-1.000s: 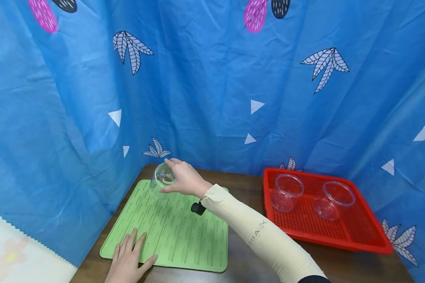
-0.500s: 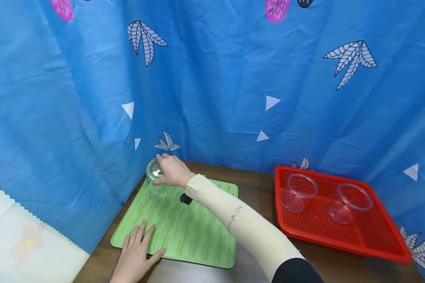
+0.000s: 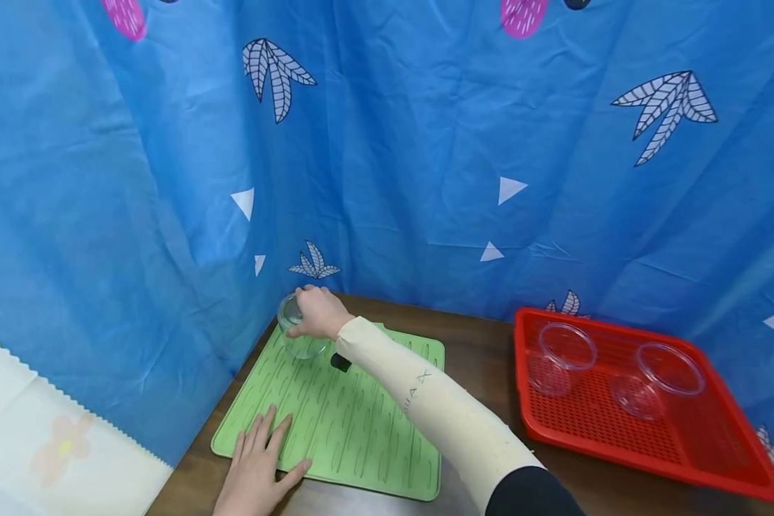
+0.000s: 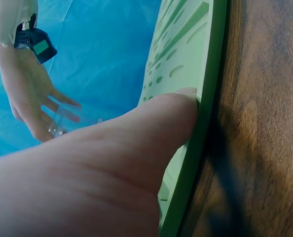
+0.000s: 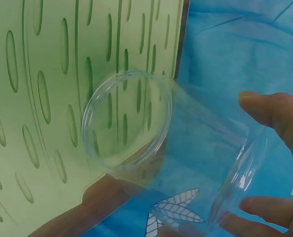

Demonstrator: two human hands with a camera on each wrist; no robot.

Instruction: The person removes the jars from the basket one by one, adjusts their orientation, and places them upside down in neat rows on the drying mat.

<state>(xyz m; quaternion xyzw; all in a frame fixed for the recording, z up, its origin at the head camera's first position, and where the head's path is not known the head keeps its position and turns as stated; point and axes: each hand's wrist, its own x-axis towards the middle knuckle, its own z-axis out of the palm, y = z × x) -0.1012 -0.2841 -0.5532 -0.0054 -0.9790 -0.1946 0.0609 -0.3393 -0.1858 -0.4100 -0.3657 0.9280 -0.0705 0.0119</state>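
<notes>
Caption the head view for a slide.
Right hand at an upturned cup, left hand on the mat, two upright cups in the basket.

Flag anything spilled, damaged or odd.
Nothing looks spilled or damaged. One oddity: the clear plastic cup at the right hand appears upside down over the green rectangular mat, while two clear cups in the red perforated basket stand upright.

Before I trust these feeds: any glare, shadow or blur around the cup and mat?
Right wrist: white glints at one end of the clear cup; left wrist: dark shadow across the wooden table, left hand slightly soft; head: pale sheen on the wooden table along the green mat's near edge.
</notes>
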